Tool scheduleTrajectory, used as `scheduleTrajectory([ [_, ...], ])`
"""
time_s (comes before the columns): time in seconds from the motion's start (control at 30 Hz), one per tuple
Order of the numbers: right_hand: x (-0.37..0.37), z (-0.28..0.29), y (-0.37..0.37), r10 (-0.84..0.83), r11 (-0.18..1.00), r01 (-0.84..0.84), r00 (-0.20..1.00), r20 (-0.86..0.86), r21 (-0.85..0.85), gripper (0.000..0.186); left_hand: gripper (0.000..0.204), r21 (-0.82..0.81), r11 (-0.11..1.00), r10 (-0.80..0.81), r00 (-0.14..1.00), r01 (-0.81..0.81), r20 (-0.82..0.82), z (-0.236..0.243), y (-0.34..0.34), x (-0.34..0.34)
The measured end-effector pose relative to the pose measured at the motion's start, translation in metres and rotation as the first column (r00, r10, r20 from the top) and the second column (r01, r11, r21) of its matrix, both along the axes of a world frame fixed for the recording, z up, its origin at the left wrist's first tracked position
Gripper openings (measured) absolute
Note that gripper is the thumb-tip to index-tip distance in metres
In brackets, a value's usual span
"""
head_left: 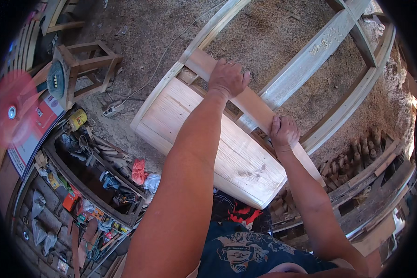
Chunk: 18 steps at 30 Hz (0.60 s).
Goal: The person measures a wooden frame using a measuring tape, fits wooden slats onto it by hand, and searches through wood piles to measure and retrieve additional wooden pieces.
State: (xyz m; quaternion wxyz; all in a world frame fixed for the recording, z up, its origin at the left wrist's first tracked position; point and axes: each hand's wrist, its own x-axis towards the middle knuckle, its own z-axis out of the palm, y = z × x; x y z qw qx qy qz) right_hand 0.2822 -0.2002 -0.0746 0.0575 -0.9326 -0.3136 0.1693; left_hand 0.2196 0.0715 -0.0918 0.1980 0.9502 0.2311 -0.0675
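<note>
A long flat wooden board [254, 106] lies slantwise across a large wooden frame [293, 75]. My left hand [228, 78] grips it towards its far left end, fingers curled over the far edge. My right hand [284, 132] is closed on the same board nearer its right end, fingers bent over the edge. Between the board and my body, a pale planked panel [213, 139] fills the near end of the frame. A narrow slot with short cross pieces shows between panel and board. My left forearm hides part of the panel.
A wooden stool [85, 69] lies on its side at left. An extension socket [113, 109] with a cable rests on the sawdust-strewn ground. At lower left sits a wooden tool box [90, 178] with tools; cut wood pieces [356, 157] are heaped at right.
</note>
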Motion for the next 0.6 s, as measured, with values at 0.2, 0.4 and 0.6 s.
scheduleTrajectory([
  [0.2,0.0003,0.0016,0.0009,0.005,0.998,-0.005,1.000,-0.004,-0.060,0.039,0.037,0.017,1.000,0.003,1.000,-0.003,0.019,-0.0021,0.0003,-0.0001],
  [0.4,0.0005,0.0013,0.0006,0.003,0.999,-0.003,1.000,-0.007,-0.039,0.039,0.035,0.021,1.000,0.004,0.998,-0.005,0.056,-0.0014,0.0002,-0.0002],
  [0.6,0.0005,0.0002,0.0001,0.015,0.999,-0.015,1.000,0.007,-0.036,0.038,0.036,0.032,0.999,0.010,0.999,-0.011,0.044,-0.0015,0.0001,-0.0002],
])
